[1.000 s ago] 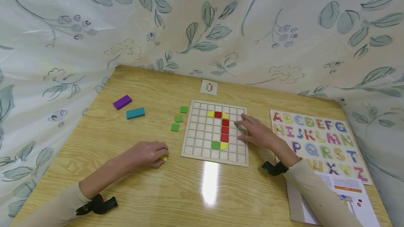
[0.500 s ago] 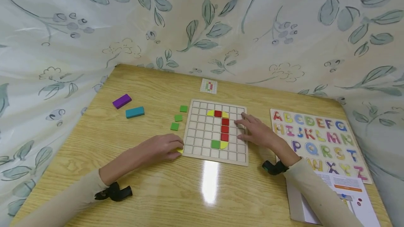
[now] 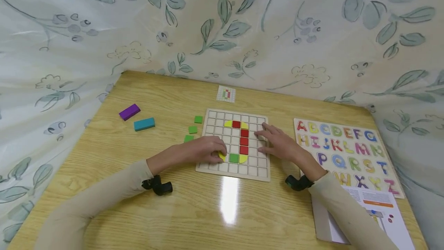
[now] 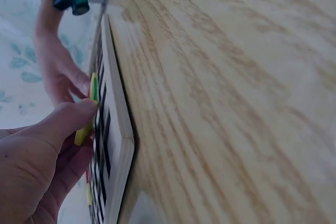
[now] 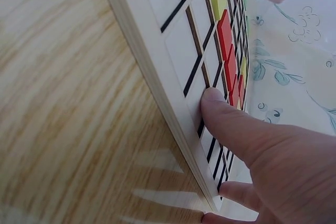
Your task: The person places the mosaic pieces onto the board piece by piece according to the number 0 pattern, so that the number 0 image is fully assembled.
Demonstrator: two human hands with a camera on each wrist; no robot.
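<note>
Left hand (image 3: 204, 150) pinching small yellow quarter-round tile (image 3: 222, 156) over wooden grid board (image 3: 234, 170) beside 1 green square tile (image 3: 234, 158), right hand (image 3: 277, 144) flat, bracing board; risk: tilted tile jamming across cell divider.

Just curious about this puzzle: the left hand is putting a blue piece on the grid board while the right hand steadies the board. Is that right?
Not quite: the piece in the left hand is yellow, not blue, as the head view shows. The right hand does rest on the grid board.
</note>
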